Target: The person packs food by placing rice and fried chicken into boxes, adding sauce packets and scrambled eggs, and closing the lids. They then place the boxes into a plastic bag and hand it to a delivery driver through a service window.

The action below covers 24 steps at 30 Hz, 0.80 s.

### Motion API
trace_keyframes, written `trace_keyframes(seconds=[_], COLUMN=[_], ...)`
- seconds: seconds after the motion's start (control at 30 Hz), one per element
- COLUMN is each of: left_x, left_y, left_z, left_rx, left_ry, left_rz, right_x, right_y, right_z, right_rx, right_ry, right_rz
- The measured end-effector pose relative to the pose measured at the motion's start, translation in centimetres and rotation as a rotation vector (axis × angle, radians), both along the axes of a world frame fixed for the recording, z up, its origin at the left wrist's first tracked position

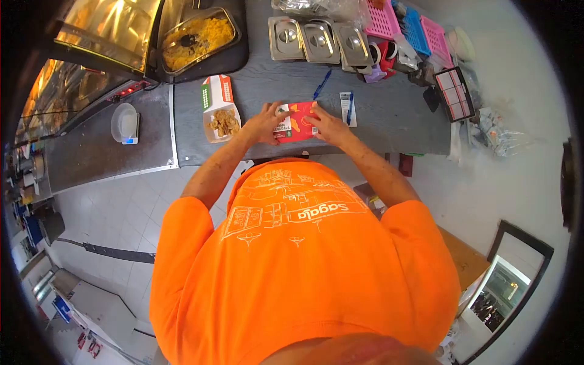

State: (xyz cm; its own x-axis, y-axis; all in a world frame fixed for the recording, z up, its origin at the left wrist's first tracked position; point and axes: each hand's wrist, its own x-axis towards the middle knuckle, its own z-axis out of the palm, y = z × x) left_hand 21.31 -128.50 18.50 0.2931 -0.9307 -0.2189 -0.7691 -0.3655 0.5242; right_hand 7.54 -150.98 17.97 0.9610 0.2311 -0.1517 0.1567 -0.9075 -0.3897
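Observation:
A small red printed box (298, 121) with a white-and-green panel lies on the dark counter between my hands. My left hand (266, 124) grips its left end, fingers bent over the edge. At its right end my right hand (328, 126) holds the box, thumb and fingers on the side. Left of them, an open carton (217, 91) with green, white and red flaps holds fried pieces of food (224, 122). Just beyond the box lies a blue pen (322, 84). A second pen (350, 106) rests on a white paper slip (345, 115) to the right.
Lidded metal pans (319, 41) stand at the back beside pink (382, 21) and blue baskets (413, 33). At back left is a tray of yellow food (201, 39) near a glowing cabinet. A round white container (125, 123) sits on the left counter; a black-framed box (454, 94) stands right.

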Motion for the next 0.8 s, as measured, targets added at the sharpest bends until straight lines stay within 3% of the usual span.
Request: trace_keyframes(seconds=[0.1,0.23,0.3,0.43,0.57,0.67,0.73,0.8], left_x=[-0.3,0.1,-0.4,-1.0,-1.7,-3.0,-3.5,-3.9], left_y=[0.7,1.5,1.7,1.3,1.2,1.6,1.2,0.9], left_z=[-1.3,-2.9,-3.9,-4.0,-4.4,-2.6,-0.4,-0.3], left_rx=[-0.052,-0.250,-0.280,-0.148,-0.021,0.031,0.103,0.060], left_ry=[-0.012,-0.101,-0.089,-0.079,-0.363,-0.320,-0.447,-0.425], left_rz=[-0.068,-0.183,-0.193,-0.205,-0.285,-0.169,-0.150,-0.086], right_x=[-1.7,-1.6,-2.6,-3.1,-3.1,-2.6,-1.8,0.1], right_y=[-0.9,-1.0,-1.0,-1.2,-1.8,-4.2,-8.2,-14.0], right_z=[-3.7,-1.5,-3.4,-4.2,-4.2,-3.0,-2.8,-3.3], right_rx=[-0.012,0.054,0.043,0.107,0.225,0.206,0.233,0.128], right_ry=[-0.165,-0.364,-0.415,-0.425,-0.374,-0.492,-0.542,-0.842], right_rz=[0.139,0.229,0.227,0.162,0.131,0.066,-0.414,-0.844])
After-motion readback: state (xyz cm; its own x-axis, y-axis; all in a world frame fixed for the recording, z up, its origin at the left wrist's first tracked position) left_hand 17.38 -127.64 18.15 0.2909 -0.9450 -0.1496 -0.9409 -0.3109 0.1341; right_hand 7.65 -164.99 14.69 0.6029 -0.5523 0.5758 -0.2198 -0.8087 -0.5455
